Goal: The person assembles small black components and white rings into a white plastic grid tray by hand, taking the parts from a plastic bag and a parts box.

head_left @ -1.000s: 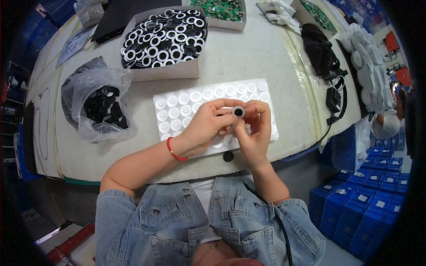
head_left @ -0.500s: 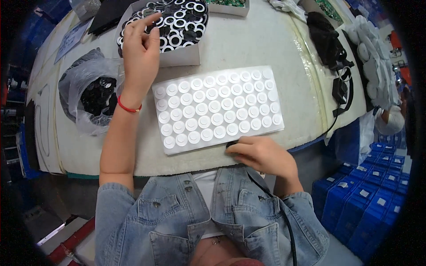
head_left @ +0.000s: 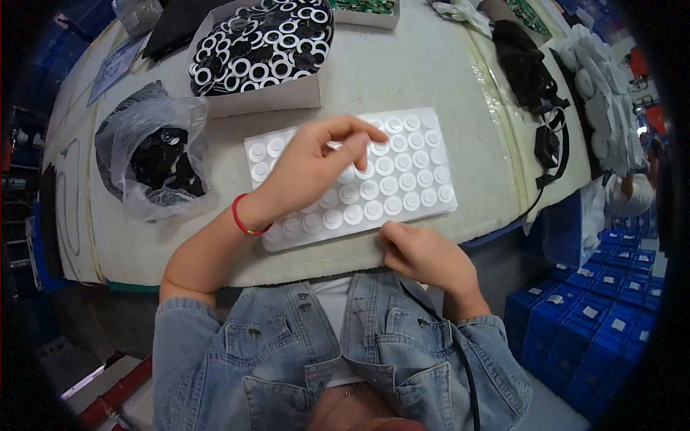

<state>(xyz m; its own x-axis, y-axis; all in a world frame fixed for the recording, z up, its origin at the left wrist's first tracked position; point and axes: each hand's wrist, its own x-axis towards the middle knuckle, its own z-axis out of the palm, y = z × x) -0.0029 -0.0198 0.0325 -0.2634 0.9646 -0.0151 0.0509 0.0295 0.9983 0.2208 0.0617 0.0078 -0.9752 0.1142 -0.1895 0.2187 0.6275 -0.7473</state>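
Observation:
A white sheet (head_left: 440,194) carries rows of round white stickers, each with a smaller circle inside. My left hand (head_left: 323,154) hovers over its middle and hides several stickers. That hand is half curled, index finger reaching out, thumb apart from it, and nothing shows between them. By the sheet's near edge my right hand (head_left: 428,257) is closed, fingers bent inward; what it grips, if anything, is hidden. Behind the sheet stands a cardboard box (head_left: 269,99) heaped with black discs bearing white rings (head_left: 259,70).
A clear plastic bag (head_left: 136,194) of black discs (head_left: 162,154) lies left of the sheet. Green circuit boards (head_left: 366,6) fill a box at the back. A black pouch (head_left: 521,65) and cable lie at right. Blue crates (head_left: 582,316) are stacked beyond the table's right edge.
My left hand has come from over the box of ringed discs to above the sheet. The black piece at my right fingertips is out of sight now, and those fingers are more curled.

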